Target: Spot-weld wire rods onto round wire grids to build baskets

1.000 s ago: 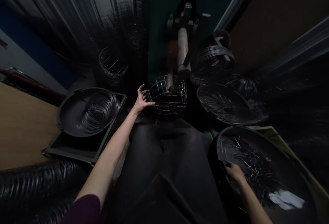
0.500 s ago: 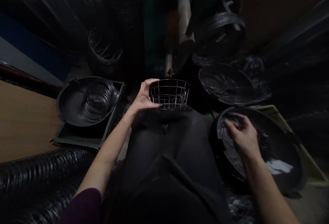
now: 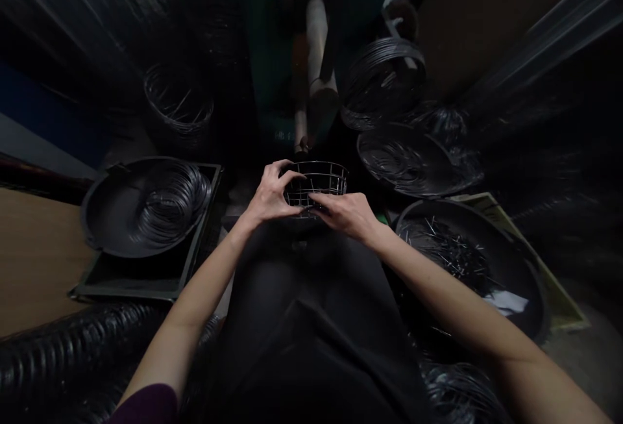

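A round wire basket [image 3: 331, 180] sits in front of my lap, below a machine. My left hand [image 3: 273, 191] wraps around its left side, thumb at the lower edge and fingers over the upper part. My right hand [image 3: 346, 213] is at the basket's near side, thumb and fingers pinched together. A thin short wire [image 3: 312, 184] seems to stick up from those fingertips, close to my left index finger. Off to the right, a wide black pan [image 3: 528, 281] holds a heap of short wire pieces [image 3: 457, 252] and a white scrap [image 3: 509, 302].
Ahead stands a dark green machine with a pale cylinder [image 3: 317, 41]. At left, a black pan [image 3: 109, 210] with coiled wire rests on a crate [image 3: 146, 291]. Another pan [image 3: 403, 164] and a wire coil [image 3: 384, 80] are at back right. Dark ringed rolls [image 3: 73, 346] lie lower left.
My right hand has come from above the pan of short wires on the right to the near side of the basket. My left hand still holds the basket; the view has shifted slightly.
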The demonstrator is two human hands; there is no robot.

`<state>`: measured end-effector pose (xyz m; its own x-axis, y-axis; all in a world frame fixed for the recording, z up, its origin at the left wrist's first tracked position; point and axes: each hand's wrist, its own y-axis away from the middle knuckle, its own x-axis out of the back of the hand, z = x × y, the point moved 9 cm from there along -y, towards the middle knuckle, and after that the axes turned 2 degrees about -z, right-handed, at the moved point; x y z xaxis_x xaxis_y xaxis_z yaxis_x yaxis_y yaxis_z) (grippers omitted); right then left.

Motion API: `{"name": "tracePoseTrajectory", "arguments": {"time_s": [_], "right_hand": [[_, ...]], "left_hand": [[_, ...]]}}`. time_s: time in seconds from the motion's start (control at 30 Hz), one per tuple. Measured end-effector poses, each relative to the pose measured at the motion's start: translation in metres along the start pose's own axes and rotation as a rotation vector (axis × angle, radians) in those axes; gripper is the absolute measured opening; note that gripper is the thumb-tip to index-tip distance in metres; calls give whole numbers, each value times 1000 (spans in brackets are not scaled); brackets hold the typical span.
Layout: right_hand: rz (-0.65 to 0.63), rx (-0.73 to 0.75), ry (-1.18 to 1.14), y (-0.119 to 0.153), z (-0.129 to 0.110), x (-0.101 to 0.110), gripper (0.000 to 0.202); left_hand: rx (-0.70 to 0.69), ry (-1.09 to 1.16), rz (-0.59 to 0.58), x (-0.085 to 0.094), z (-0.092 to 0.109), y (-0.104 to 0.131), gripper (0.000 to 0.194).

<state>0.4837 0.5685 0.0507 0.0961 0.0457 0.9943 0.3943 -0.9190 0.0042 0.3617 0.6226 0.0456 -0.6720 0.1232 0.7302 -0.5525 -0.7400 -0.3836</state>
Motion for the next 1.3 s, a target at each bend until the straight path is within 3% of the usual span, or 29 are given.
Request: {"name": "tracePoseTrajectory", "arguments": {"time_s": [0.23,0.43,0.63,0.8,0.97,1.03,1.17,1.3], "right_hand": [[5,10,198,-9,-2,9,51],[-57,-2,260,-12,-1,3,51],[-95,44,173,-8,-4,-3,52],[-80,20,41,7,4,-14,42],[63,-6,-237,50,11,-8,31],[170,-133,-415,78,31,-7,30],[170,-527,-578,145,75,-53,44],[112,-605,-308,191,76,-90,44]], "left_hand": [[70,52,62,4,-8,-12,64],[114,104,71,3,-13,-9,64],[105,80,53,2,-11,-6,63],[72,103,-47,-10,0,-1,60],[80,79,-101,-28,9,15,60],[102,78,-107,-31,7,19,60],[122,58,-86,-30,1,24,62],[128,50,-72,-32,-6,29,62]]}}
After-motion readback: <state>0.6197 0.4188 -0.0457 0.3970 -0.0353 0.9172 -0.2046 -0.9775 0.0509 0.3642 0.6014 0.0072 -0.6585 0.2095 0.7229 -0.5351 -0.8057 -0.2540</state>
